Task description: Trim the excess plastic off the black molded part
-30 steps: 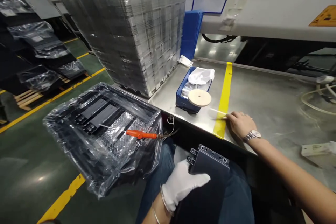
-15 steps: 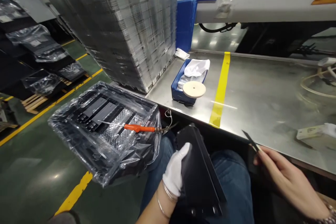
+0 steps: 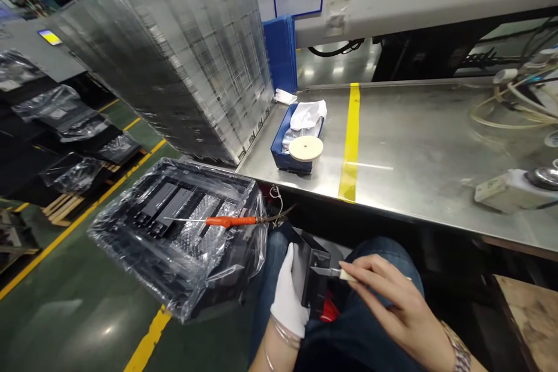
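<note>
Below the worktop point(image 3: 414, 151) edge, left hand point(image 3: 290, 296) fingers gripped the part point(image 3: 311, 279); right hand point(image 3: 392, 302) fingers pinched the blade point(image 3: 333, 272) against it.

Two hands, the left hand point(image 3: 289, 296) in one white glove, the right hand point(image 3: 392, 302) bare; one dark metal part point(image 3: 314, 279) and one small blade tool point(image 3: 333, 272); one orange-handled screwdriver point(image 3: 226, 221); one plastic-wrapped tray point(image 3: 174, 232); one blue bin point(image 3: 279, 154) (one round disc point(image 3: 306, 148) on top); one yellow stripe point(image 3: 350, 139) across the bench.
</note>
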Demonstrator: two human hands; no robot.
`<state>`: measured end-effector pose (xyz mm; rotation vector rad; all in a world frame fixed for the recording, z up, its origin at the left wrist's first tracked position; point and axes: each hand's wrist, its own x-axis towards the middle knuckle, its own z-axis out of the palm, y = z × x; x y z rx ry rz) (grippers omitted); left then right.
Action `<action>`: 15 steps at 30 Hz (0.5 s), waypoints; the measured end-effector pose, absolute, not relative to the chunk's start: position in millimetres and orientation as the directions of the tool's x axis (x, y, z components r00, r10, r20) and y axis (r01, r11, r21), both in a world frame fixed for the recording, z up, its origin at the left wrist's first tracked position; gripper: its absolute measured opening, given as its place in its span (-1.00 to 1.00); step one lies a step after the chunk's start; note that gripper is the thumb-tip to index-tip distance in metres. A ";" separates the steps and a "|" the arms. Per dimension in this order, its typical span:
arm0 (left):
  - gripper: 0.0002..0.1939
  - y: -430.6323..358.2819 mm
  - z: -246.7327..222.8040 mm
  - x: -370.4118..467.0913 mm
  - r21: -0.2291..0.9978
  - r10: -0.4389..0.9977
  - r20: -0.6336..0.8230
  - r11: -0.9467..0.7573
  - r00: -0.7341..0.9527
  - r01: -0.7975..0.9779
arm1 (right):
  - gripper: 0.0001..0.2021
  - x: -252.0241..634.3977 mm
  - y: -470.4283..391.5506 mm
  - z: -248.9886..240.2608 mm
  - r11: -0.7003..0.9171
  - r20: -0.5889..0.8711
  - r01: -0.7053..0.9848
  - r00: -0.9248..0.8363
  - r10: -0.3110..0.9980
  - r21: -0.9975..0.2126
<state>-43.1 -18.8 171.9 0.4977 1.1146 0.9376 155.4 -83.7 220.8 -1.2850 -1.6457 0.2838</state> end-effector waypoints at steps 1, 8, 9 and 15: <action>-0.56 -17.9 169.2 -45.2 0.797 0.861 -0.499 0.499 0.093 -0.340 | -0.72 155.6 -82.6 219.3 0.411 0.551 0.607 0.054 0.833 -0.680; -0.73 -2.2 174.6 -47.5 0.807 0.888 -0.435 0.458 0.151 -0.371 | -0.78 186.6 -89.3 232.4 0.245 0.550 0.713 0.231 0.803 -0.657; -0.73 0.2 178.7 -45.8 0.716 0.837 -0.482 0.546 0.258 -0.434 | -0.78 187.1 -92.6 237.7 0.253 0.542 0.707 0.215 0.812 -0.660; -0.63 6.5 197.4 -40.9 0.140 0.559 -0.589 0.782 0.584 -0.608 | -0.70 161.8 -108.0 254.2 0.299 0.303 0.479 -0.070 0.950 -0.825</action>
